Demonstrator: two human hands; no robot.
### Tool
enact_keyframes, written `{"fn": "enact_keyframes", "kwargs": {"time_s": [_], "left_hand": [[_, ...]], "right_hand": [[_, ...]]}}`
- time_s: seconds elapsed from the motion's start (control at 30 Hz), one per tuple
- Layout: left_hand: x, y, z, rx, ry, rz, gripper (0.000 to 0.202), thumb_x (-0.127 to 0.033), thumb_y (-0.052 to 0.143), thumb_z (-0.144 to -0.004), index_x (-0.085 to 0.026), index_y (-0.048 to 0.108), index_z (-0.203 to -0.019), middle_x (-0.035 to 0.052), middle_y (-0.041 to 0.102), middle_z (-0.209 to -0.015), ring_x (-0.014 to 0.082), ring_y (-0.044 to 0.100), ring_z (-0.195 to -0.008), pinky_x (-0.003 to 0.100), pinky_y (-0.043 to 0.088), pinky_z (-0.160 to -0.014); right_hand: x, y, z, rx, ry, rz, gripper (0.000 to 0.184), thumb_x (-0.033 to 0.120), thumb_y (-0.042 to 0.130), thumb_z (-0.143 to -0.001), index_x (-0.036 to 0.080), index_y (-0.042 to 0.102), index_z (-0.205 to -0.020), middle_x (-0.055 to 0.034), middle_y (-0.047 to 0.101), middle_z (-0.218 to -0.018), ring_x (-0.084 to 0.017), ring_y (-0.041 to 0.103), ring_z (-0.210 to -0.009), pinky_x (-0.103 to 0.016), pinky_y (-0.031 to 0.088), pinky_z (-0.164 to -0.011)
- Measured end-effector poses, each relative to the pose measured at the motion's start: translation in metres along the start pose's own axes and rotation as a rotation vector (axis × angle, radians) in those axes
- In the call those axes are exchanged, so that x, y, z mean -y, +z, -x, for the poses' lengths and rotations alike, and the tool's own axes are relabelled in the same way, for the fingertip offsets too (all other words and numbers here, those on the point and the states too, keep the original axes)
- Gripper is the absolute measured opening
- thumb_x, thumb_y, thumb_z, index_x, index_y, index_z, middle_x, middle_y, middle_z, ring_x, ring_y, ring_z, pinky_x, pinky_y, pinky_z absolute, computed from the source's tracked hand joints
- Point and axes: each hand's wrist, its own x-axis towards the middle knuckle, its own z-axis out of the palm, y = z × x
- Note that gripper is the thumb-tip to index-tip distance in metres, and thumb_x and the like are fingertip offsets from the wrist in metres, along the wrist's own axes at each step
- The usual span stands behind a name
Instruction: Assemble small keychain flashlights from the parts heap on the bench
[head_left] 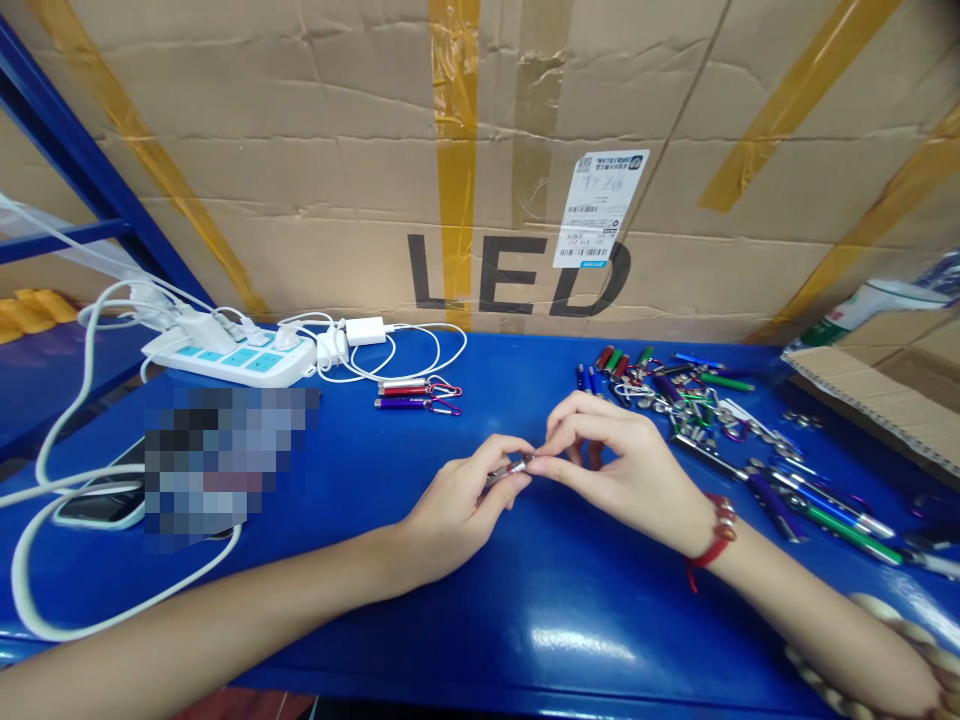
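My left hand [459, 510] is closed around a small silvery metal keychain flashlight [516, 467], held above the blue table between thumb and fingers. My right hand [626, 455] pinches the far end of the same flashlight; its fingertips partly hide that end. Beyond my left hand, three keychain flashlights with carabiner clips lie side by side: a silver one [401, 382], a red one [402, 391] and a blue one [401, 404]. To the right spreads a loose pile of colored flashlight tubes [731, 382], clips and small metal parts.
At the back left sits a white power strip [277, 368] with plugged-in chargers and white cables. A phone [105, 505] lies left, beside a blurred-out patch. A large cardboard box [337, 200] marked LED stands behind the blue table [420, 640]. Another open carton [877, 405] is at right.
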Motion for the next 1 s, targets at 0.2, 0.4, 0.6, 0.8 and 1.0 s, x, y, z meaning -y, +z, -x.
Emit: {"fn": "enact_keyframes", "kwargs": {"time_s": [0.2,0.4,0.6,0.8,1.0], "left_hand": [[-0.002,0.0,0.0,-0.044,-0.023,0.044,0.026,-0.023,0.041,-0.089,-0.02,0.044,-0.114,-0.005,0.049,-0.064,0.0079,0.047,-0.056,0.018,0.037,-0.056],[-0.001,0.0,-0.001,-0.065,0.005,0.049,0.024,-0.022,0.041,-0.088,-0.019,0.051,-0.109,-0.0033,0.049,-0.065,0.0089,0.049,-0.059,0.019,0.039,-0.058],[-0.002,-0.001,-0.004,-0.073,-0.044,0.062,0.02,-0.025,0.041,-0.088,-0.017,0.05,-0.103,-0.0039,0.047,-0.061,0.0091,0.047,-0.057,0.019,0.037,-0.055],[0.0,0.0,-0.002,-0.046,-0.045,0.03,0.023,-0.026,0.036,-0.09,-0.016,0.048,-0.106,-0.0033,0.047,-0.064,0.0093,0.041,-0.056,0.021,0.034,-0.056],[-0.004,-0.002,-0.004,0.007,-0.05,-0.037,0.026,-0.022,0.036,-0.089,-0.016,0.052,-0.107,-0.0026,0.048,-0.065,0.0094,0.041,-0.056,0.02,0.03,-0.055]], "right_hand": [[0.003,0.001,-0.002,-0.01,0.077,-0.069,0.018,0.03,0.063,-0.076,0.014,0.062,-0.068,-0.0027,0.055,-0.074,-0.005,0.047,-0.051,-0.018,0.039,-0.045],[0.0,0.005,-0.003,0.051,0.192,-0.149,0.025,0.033,0.062,-0.075,0.013,0.059,-0.06,-0.0022,0.055,-0.068,-0.007,0.048,-0.054,-0.019,0.041,-0.049],[-0.006,0.005,-0.002,-0.068,0.106,-0.1,0.02,0.033,0.068,-0.071,0.014,0.064,-0.076,-0.0028,0.056,-0.079,-0.004,0.046,-0.048,-0.018,0.04,-0.044],[-0.012,0.0,-0.003,-0.007,-0.04,-0.077,0.012,0.025,0.068,-0.072,0.02,0.071,-0.082,-0.0046,0.059,-0.094,-0.009,0.055,-0.066,-0.022,0.048,-0.059],[-0.013,0.0,-0.004,0.052,-0.044,-0.185,0.006,0.02,0.069,-0.071,0.018,0.071,-0.076,-0.0053,0.06,-0.092,-0.012,0.059,-0.076,-0.025,0.05,-0.067]]}}
